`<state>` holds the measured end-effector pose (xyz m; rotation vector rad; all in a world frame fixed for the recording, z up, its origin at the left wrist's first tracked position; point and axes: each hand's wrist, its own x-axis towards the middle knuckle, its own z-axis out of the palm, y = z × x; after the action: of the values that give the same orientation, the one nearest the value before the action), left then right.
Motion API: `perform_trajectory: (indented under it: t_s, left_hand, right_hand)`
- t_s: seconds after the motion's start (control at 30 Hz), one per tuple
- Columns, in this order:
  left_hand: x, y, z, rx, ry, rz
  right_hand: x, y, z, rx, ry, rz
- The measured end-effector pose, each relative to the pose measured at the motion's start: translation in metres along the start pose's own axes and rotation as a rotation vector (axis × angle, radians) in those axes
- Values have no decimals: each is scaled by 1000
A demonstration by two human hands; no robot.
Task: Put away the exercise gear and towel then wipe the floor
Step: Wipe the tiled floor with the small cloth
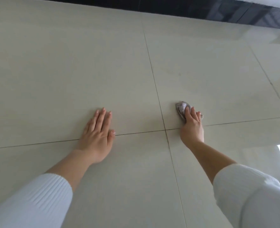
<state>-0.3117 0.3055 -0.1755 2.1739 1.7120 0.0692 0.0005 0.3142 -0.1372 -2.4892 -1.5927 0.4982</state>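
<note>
A crumpled grey rag (180,107) lies on the pale tiled floor (70,71), at 1 o'clock from the grout crossing (166,130). The right hand (192,127) presses it with straight fingers. At 9 o'clock, the left hand (98,135) rests flat, holding nothing.

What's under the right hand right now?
A crumpled grey cloth, pressed onto the floor by the right hand, fingers straight. Its edges stick out past the fingertips and on the right side. How much cloth lies under the palm is covered.
</note>
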Motion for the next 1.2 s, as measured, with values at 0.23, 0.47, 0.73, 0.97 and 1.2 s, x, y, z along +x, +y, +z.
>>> perform_trajectory:
  t_s: [0.23,0.47,0.73,0.97,1.2]
  left_hand:
    - [-9,0,-4,-6,2,-6]
    - [-33,-13,-1,-45,97,41]
    - [-16,-51,-16,75,301,-379]
    - [-20,-60,-15,86,281,-491]
    - [-21,-58,-17,33,347,-485]
  right_hand:
    - [-8,-43,23,64,-65,-382]
    - [-177,-7,59,90,-280,-1125]
    - [-27,-24,31,-37,-116,-993]
    - [87,-106,22,18,-36,-341]
    - [-38,-125,74,125,-155,-1004]
